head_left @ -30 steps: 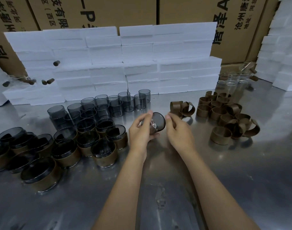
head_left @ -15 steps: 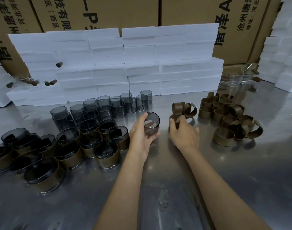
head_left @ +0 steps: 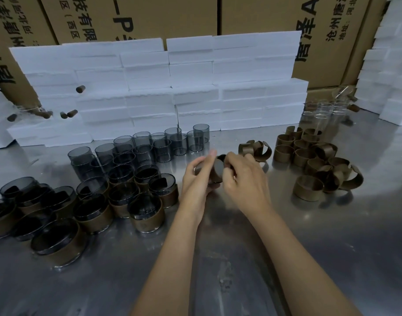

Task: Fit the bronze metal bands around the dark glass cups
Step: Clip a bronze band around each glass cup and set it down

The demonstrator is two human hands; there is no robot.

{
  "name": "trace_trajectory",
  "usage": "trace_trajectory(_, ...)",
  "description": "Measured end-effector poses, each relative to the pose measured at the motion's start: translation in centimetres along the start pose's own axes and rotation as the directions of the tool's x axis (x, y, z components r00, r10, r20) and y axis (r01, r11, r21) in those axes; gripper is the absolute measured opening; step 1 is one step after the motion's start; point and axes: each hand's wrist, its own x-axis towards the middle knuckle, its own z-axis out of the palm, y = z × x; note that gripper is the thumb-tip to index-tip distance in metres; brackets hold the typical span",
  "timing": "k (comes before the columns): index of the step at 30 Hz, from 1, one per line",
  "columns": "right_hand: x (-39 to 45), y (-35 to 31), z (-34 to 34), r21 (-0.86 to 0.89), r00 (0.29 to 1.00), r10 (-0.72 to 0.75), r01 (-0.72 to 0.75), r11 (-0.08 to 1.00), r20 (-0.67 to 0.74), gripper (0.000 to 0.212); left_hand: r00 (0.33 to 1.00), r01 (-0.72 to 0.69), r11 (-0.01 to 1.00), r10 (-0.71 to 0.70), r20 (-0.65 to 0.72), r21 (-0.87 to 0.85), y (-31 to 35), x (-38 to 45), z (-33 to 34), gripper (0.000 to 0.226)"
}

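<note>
Bronze band point(head_left: 212, 172) and dark glass cup point(head_left: 219, 166) sit together between my two hands, raised just above the steel surface point(head_left: 332, 236) at mid-scene. My left hand point(head_left: 196, 182) has its grip curled round the cup from the left side, thumb up near the rim. My right hand point(head_left: 246, 179) has its grip pinched on the band at the cup's right side, fingers bent over it. The cup lies tilted on its side with its dark end facing me; how far the band is seated I cannot tell, as my fingers cover the joint.

Left and near on the surface stand the banded cups point(head_left: 147, 215), upright and packed touching one another. Behind them, farther off, stand the bare dark cups point(head_left: 160, 148), also upright and close together. To the right lies a loose pile of spare bands point(head_left: 309, 187), some closed rings, some sprung open; a smaller cluster of open bands point(head_left: 254, 149) lies just beyond my right hand. White foam blocks point(head_left: 190, 87) are stacked along the far edge, with cardboard cartons point(head_left: 163, 17) behind them. Clear glass cups point(head_left: 325, 110) stand at the far right.
</note>
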Motion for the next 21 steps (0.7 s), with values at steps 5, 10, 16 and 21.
trace_trajectory(5, 0.0, -0.2, 0.0, -0.018, 1.0, 0.004, -0.004, 1.0, -0.001, 0.019, 0.999, -0.008, 0.999, 0.006, 0.045, 0.041, 0.2, -0.1, -0.1, 0.095)
trace_trajectory(10, 0.2, -0.4, 0.2, 0.109, 0.996, 0.085, -0.082, 0.991, -0.03, 0.016, 0.996, 0.03, 1.0, -0.03, 0.08, -0.008, 0.2, -0.3, 0.0, 0.08)
trace_trajectory(16, 0.9, -1.4, -0.3, 0.681, 0.899, 0.439, -0.319, 0.659, -0.003, 0.016, 0.998, 0.057, 0.993, -0.053, 0.037, -0.105, 0.1, -0.1, 0.1, 0.057)
trace_trajectory(21, 0.8, -0.4, 0.3, 0.663, 0.762, 0.458, -0.636, 0.394, 0.459, 0.073, 0.992, 0.045, 0.998, -0.041, 0.123, -0.034, 0.1, -0.4, 0.4, 0.068)
